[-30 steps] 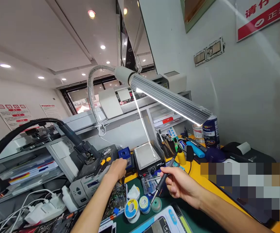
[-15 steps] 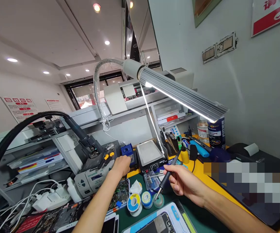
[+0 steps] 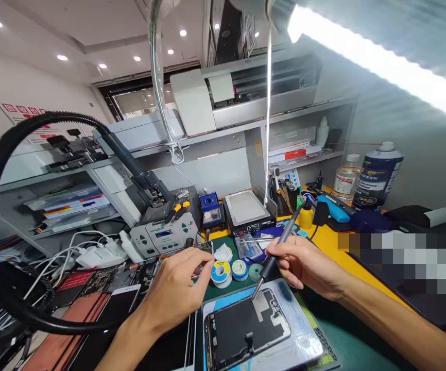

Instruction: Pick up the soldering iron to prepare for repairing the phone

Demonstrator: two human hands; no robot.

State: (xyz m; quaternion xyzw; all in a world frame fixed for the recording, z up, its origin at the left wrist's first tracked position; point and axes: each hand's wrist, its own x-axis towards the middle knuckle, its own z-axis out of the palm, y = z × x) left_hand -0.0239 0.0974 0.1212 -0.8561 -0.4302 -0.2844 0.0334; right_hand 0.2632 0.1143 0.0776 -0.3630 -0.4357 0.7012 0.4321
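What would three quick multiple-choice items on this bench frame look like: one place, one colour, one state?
1. Where is the soldering iron tip?
A. on the phone panel
B. in the blue stand
C. on the shelf

2. What colour is the desk under the right forearm?
A. red
B. yellow
C. white

3. What is the right hand doing?
A. lying flat and open
B. gripping the iron like a pen
C. holding a bottle

Answers:
1 A, the tip sits at the top edge of the phone panel on the mat.
2 B, the desk beside the green mat shows yellow.
3 B, the fingers wrap the iron's dark handle, while the left hand rests near the solder spools.
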